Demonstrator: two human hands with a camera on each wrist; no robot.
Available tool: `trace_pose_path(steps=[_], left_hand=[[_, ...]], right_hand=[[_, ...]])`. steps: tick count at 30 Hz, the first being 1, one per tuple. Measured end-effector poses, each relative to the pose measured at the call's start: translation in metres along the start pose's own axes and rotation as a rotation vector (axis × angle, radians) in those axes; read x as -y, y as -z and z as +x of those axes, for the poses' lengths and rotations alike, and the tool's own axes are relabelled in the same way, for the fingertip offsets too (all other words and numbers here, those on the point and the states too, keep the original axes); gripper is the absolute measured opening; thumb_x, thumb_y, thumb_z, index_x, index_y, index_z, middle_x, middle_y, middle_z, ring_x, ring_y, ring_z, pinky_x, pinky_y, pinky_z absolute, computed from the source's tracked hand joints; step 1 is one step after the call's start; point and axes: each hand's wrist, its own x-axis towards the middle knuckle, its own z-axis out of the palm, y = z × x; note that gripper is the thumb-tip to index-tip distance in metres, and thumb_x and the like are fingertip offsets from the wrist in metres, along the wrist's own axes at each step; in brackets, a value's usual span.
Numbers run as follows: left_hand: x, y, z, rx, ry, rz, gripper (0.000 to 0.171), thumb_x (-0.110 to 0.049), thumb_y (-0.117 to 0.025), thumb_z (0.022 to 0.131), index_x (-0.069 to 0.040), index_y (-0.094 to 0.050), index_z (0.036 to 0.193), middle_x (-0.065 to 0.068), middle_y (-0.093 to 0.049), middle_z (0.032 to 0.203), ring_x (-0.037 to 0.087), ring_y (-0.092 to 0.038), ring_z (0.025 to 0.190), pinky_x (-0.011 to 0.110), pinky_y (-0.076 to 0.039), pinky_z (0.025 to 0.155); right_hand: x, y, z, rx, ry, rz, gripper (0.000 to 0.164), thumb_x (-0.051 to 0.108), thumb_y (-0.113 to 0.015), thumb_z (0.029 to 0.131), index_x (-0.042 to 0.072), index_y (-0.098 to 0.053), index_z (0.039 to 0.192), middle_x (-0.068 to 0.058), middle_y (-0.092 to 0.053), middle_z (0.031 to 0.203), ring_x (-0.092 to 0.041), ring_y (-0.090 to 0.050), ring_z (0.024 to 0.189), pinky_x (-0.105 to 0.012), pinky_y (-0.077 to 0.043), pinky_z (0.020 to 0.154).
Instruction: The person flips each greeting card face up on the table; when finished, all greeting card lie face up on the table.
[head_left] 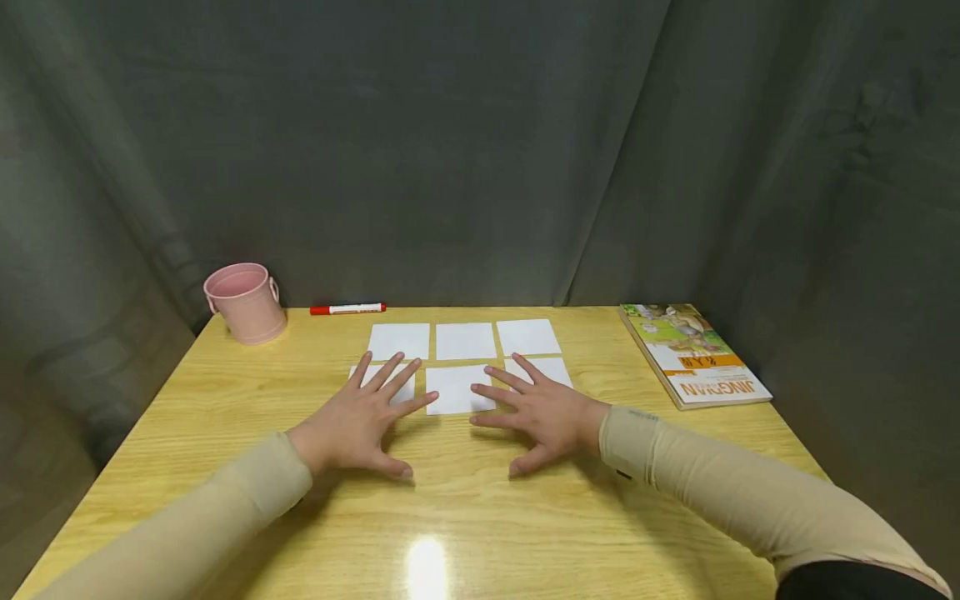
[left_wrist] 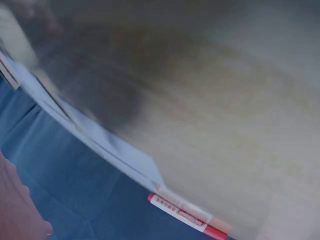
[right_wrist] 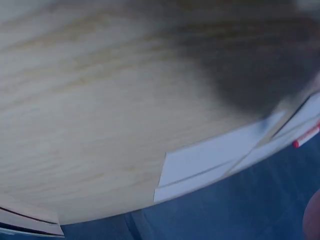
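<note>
Several blank white paper cards lie flat in two rows on the wooden table, among them the back middle card [head_left: 465,342] and the front middle card [head_left: 453,390]. My left hand [head_left: 358,423], fingers straight and spread, is over the front left card [head_left: 405,394] and partly covers it. Likewise spread, my right hand [head_left: 546,417] is by the front right card [head_left: 551,369], with fingers reaching over the edge of the front middle one. Neither hand holds anything. Shadows show below both hands; whether the fingertips touch the cards I cannot tell.
A pink bucket [head_left: 251,312] stands at the table's back left. Right of it lies a red and white marker [head_left: 348,309], also seen as a marker [left_wrist: 187,215] in the left wrist view. A book [head_left: 690,358] lies at the back right. Dark curtains [head_left: 420,150] hang behind the table.
</note>
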Motion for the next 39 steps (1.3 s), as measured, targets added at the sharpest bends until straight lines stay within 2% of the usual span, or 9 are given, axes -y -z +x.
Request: trace_pose_path(steps=[5, 9, 12, 19, 24, 30, 34, 37, 39], left_hand=[[0.010, 0.008, 0.008, -0.004, 0.037, -0.034, 0.105, -0.083, -0.066, 0.077, -0.029, -0.037, 0.162, 0.017, -0.013, 0.171, 0.041, -0.009, 0.156, 0.070, 0.000, 0.119], [0.019, 0.020, 0.020, 0.001, 0.050, -0.123, 0.103, -0.075, -0.070, 0.081, -0.025, -0.033, 0.164, 0.017, -0.010, 0.171, 0.041, -0.007, 0.156, 0.071, 0.000, 0.118], [0.030, 0.033, 0.032, 0.022, 0.060, -0.177, 0.101, -0.070, -0.070, 0.086, -0.025, -0.028, 0.165, 0.017, -0.007, 0.172, 0.040, -0.005, 0.156, 0.071, -0.002, 0.118], [0.052, 0.057, 0.067, 0.066, 0.097, -0.193, 0.096, -0.068, -0.065, 0.090, -0.026, -0.024, 0.166, 0.017, -0.008, 0.171, 0.038, -0.004, 0.157, 0.069, 0.000, 0.119], [0.053, 0.061, 0.095, 0.111, 0.137, -0.209, 0.096, -0.071, -0.058, 0.092, -0.027, -0.019, 0.167, 0.017, -0.010, 0.171, 0.039, -0.004, 0.157, 0.065, -0.002, 0.121], [0.049, 0.072, 0.147, 0.150, 0.186, -0.229, 0.096, -0.071, -0.055, 0.094, -0.024, -0.015, 0.168, 0.018, -0.014, 0.170, 0.040, -0.009, 0.156, 0.057, -0.011, 0.124], [0.043, 0.074, 0.183, 0.157, 0.227, -0.321, 0.093, -0.067, -0.055, 0.096, -0.019, -0.019, 0.167, 0.016, -0.016, 0.170, 0.035, -0.013, 0.156, 0.053, -0.021, 0.123], [0.033, 0.063, 0.203, 0.159, 0.281, -0.431, 0.090, -0.065, -0.052, 0.098, -0.015, -0.021, 0.166, 0.013, -0.020, 0.170, 0.030, -0.019, 0.156, 0.049, -0.026, 0.122], [0.022, 0.051, 0.214, 0.157, 0.319, -0.500, 0.087, -0.063, -0.052, 0.100, -0.011, -0.025, 0.165, 0.011, -0.026, 0.168, 0.028, -0.025, 0.154, 0.045, -0.028, 0.121]], right_hand=[[-0.010, 0.005, 0.003, -0.036, -0.039, 0.006, 0.083, 0.079, -0.047, 0.093, 0.031, -0.040, 0.160, -0.008, -0.025, 0.169, -0.036, -0.012, 0.156, -0.065, -0.005, 0.121], [-0.019, 0.007, 0.006, -0.050, -0.083, 0.036, 0.080, 0.076, -0.050, 0.094, 0.031, -0.042, 0.159, -0.009, -0.026, 0.168, -0.036, -0.014, 0.156, -0.065, -0.010, 0.121], [-0.027, 0.009, 0.009, -0.047, -0.139, 0.102, 0.078, 0.072, -0.052, 0.096, 0.029, -0.041, 0.160, -0.010, -0.025, 0.168, -0.036, -0.014, 0.156, -0.065, -0.011, 0.121], [-0.049, 0.022, 0.013, -0.071, -0.301, 0.289, 0.077, 0.059, -0.062, 0.097, 0.025, -0.038, 0.162, -0.013, -0.024, 0.168, -0.039, -0.017, 0.154, -0.069, -0.016, 0.117], [-0.074, 0.043, 0.010, -0.189, -0.508, 0.531, 0.073, 0.048, -0.057, 0.102, 0.016, -0.034, 0.163, -0.020, -0.022, 0.167, -0.043, -0.016, 0.153, -0.071, -0.017, 0.117], [-0.109, 0.059, 0.002, -0.381, -0.790, 0.861, 0.064, 0.037, -0.050, 0.109, 0.008, -0.031, 0.163, -0.021, -0.029, 0.163, -0.040, -0.027, 0.150, -0.061, -0.026, 0.118], [-0.125, 0.050, -0.006, -0.435, -0.964, 1.093, 0.062, 0.030, -0.049, 0.110, 0.003, -0.030, 0.161, -0.024, -0.032, 0.162, -0.040, -0.031, 0.148, -0.056, -0.031, 0.118], [-0.131, 0.031, -0.010, -0.443, -1.082, 1.264, 0.061, 0.027, -0.049, 0.110, -0.001, -0.028, 0.161, -0.023, -0.031, 0.162, -0.039, -0.034, 0.147, -0.051, -0.033, 0.118], [-0.132, 0.016, -0.012, -0.418, -1.147, 1.326, 0.061, 0.025, -0.048, 0.110, -0.003, -0.028, 0.160, -0.024, -0.031, 0.162, -0.040, -0.035, 0.147, -0.049, -0.034, 0.118]])
